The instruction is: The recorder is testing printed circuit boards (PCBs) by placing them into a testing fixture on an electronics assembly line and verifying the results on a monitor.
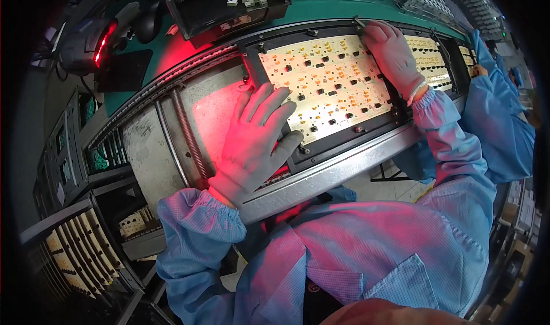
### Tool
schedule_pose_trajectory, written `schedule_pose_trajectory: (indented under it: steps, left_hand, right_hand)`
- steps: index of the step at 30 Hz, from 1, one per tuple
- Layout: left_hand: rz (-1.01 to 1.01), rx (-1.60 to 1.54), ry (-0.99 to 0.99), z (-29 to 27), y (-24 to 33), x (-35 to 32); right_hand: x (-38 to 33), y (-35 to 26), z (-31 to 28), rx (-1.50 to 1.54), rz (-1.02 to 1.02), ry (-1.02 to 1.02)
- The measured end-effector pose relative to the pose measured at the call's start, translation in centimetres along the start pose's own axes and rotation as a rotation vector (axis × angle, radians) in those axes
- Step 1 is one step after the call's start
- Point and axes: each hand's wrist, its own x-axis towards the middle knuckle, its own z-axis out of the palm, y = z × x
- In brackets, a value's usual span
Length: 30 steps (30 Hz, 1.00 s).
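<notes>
A pale circuit board dotted with small black and orange parts lies in a black carrier frame on a conveyor in front of me. My left hand, in a grey glove, lies over the frame's left side with fingers spread, its fingertips at the board's left edge. At the board's far right corner is my right hand, also gloved. Its fingers are bent together at the frame's far edge by a small metal piece; what they grip, if anything, is hidden.
A second board sits farther right, near a co-worker's hand. Beyond the conveyor rail stands a black bin with small white parts. A scanner glows red at the left. A rack of boards stands at lower left.
</notes>
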Motion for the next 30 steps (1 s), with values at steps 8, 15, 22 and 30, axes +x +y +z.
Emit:
schedule_pose_trajectory:
  steps: [8, 15, 22, 30]
  left_hand:
    - [0.014, 0.0, 0.021, 0.4, -0.5, -0.8]
    - [0.036, 0.026, 0.042, 0.8, -0.7, -1.2]
    - [0.028, 0.03, 0.047, 0.9, -0.8, -1.5]
    - [0.084, 0.046, 0.157, -0.2, -1.9, -2.2]
  right_hand:
    - [-1.0, -0.3, 0.4, 0.104, 0.124, -0.044]
    - [-1.9, -0.1, 0.9, 0.187, 0.126, 0.024]
    - [-1.6, -0.5, 0.9, 0.11, 0.11, -0.071]
    - [0.0, -1.4, -1.1, 0.343, 0.242, -0.047]
